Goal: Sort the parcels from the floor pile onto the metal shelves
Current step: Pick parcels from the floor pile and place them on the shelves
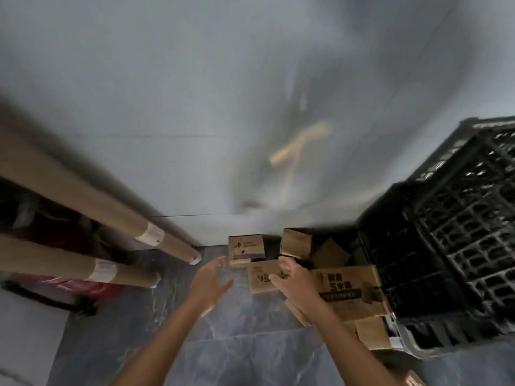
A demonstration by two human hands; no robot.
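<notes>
Parcels (345, 302) lie heaped on the dark floor tiles (250, 355) against the foot of the wall (195, 79), at about 5 o'clock in the view. Pile touches the black crates (459, 246) at 4 o'clock. Cardboard tubes (83, 196) lean at 8 o'clock, well apart from the pile. Metal shelves not in view.

Step in hand, as I judge it: the pick-up, taking one box off the heap. Frame is blurred, detail soft.

Right hand (296, 285) is on the small printed parcel (262, 281) at the pile's 9 o'clock edge. Fingers curl over its top rim, thumb lies on the printed front. Reads as a grip on that box, though how firm is unclear.

Left hand (210, 284) is beside the same box at its 9 o'clock, not touching. Fingers spread wide, palm turned in toward it, holding nothing. Both forearms reach out and down from 6 o'clock, roughly parallel.

Next move likely calls for the left palm to close on the free end, then a two-handed lift clear of the larger box (348, 285) just beside it, and a turn to find the shelves.
</notes>
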